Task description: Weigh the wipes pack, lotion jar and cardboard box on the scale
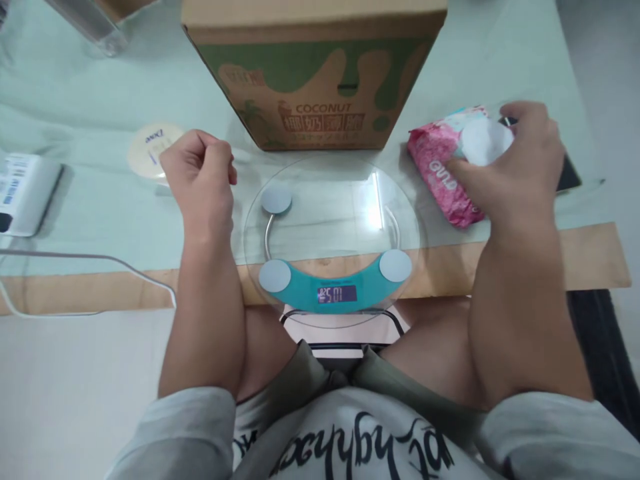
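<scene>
My left hand (200, 177) is curled into a fist above the table, next to a round cream-coloured Dove container (153, 150); nothing shows in its fingers. On the right, my right hand (525, 157) has thumb and fingers around a white rounded object (485, 141), just over a pink printed soft packet (443, 173). Whether that object is apart from the packet or touching it, I cannot tell. Between my forearms lies a clear glass scale (330, 227), with round grey pads, a teal front strip and a lit display (337, 294).
A cardboard box (320, 87) printed COCONUT stands behind the scale. At the left are a white device (25, 193) and a white cable (115, 259). A dark flat object (569, 175) lies partly under my right hand. The scale overhangs the table's wooden edge (450, 267).
</scene>
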Demonstrator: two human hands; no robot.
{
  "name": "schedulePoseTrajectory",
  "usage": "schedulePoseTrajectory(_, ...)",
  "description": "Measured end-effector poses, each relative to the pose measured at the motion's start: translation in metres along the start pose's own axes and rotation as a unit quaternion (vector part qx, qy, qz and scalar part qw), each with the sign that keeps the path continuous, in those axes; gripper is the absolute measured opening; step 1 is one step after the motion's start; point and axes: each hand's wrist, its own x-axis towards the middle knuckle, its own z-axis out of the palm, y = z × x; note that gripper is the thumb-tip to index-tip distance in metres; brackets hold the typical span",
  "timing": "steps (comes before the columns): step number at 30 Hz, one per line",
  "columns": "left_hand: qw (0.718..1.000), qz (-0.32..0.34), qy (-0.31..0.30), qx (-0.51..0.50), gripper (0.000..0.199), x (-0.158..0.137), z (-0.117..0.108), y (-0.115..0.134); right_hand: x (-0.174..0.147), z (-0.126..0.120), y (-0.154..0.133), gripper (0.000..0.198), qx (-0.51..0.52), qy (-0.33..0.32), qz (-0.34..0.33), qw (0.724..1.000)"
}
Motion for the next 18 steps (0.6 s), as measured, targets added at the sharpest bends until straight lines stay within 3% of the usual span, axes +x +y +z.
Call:
schedulePoseTrajectory(2, 1.0, 0.005, 0.004, -0.006, 0.029, -0.001, 0.001, 0.0, -0.004, -0.01, -0.014, 0.107, -0.012, -0.019, 0.065, 0.998)
schedulePoseTrajectory(4, 1.0, 0.003, 0.006, -0.014, 0.033, -0.001, 0.002, 0.002, -0.01, -0.024, -0.022, 0.102, 0.004, -0.019, 0.057, 0.998)
schedulePoseTrajectory(6, 1.0, -0.007, 0.007, -0.015, 0.038, -0.001, 0.003, 0.005, -0.02, -0.04, -0.024, 0.093, 0.038, -0.005, -0.011, 0.999)
schedulePoseTrajectory(8, 1.0, -0.017, 0.006, -0.007, 0.043, -0.002, 0.003, 0.01, -0.033, -0.056, -0.024, 0.085, 0.104, -0.005, -0.134, 0.986)
schedulePoseTrajectory(12, 0.999, -0.032, -0.003, 0.004, 0.047, -0.003, 0.003, 0.017, -0.065, -0.077, -0.041, 0.063, 0.209, -0.083, -0.359, 0.906)
schedulePoseTrajectory(15, 0.999, -0.037, 0.002, -0.001, 0.047, -0.004, 0.001, 0.018, -0.084, -0.068, -0.065, 0.044, 0.241, -0.182, -0.429, 0.851)
schedulePoseTrajectory(18, 0.999, -0.036, 0.003, -0.006, 0.047, -0.005, 0.0, 0.017, -0.094, -0.042, -0.077, 0.04, 0.222, -0.238, -0.468, 0.822)
